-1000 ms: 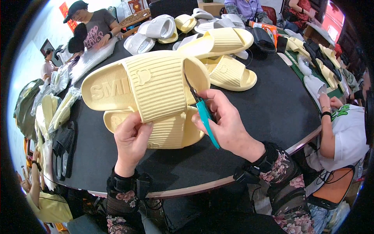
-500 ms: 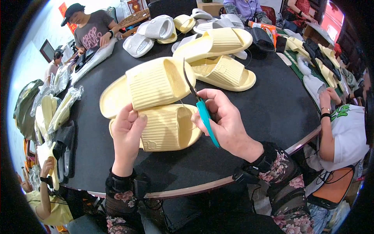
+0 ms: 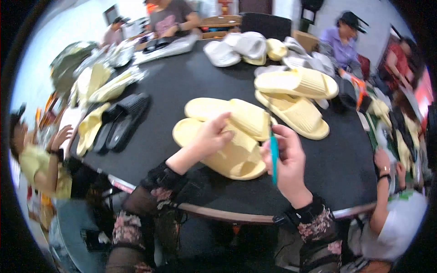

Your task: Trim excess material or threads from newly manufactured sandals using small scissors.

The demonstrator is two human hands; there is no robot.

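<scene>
Two pale yellow slide slippers lie side by side on the black table (image 3: 182,77) in front of me: a far slipper (image 3: 250,116) and a near slipper (image 3: 234,157). My left hand (image 3: 207,142) is over them, fingers and thumb drawn together; motion blur hides what, if anything, they pinch. My right hand (image 3: 291,159) is closed round teal-handled scissors (image 3: 273,159), which stand upright at the slippers' right end. Their dark blade points away from me.
Another yellow slipper pair (image 3: 296,84) is at the right, partly stacked. Grey and white slippers (image 3: 248,45) stand at the back. Black slippers (image 3: 125,123) and a yellow slipper (image 3: 91,127) lie left, near bagged slippers (image 3: 116,86). Several people work around the table.
My view has swung left. The two slippers now rest lower, toes pointing more toward me. My left hand has come off their left side to over them; the scissors stay in my right hand.
</scene>
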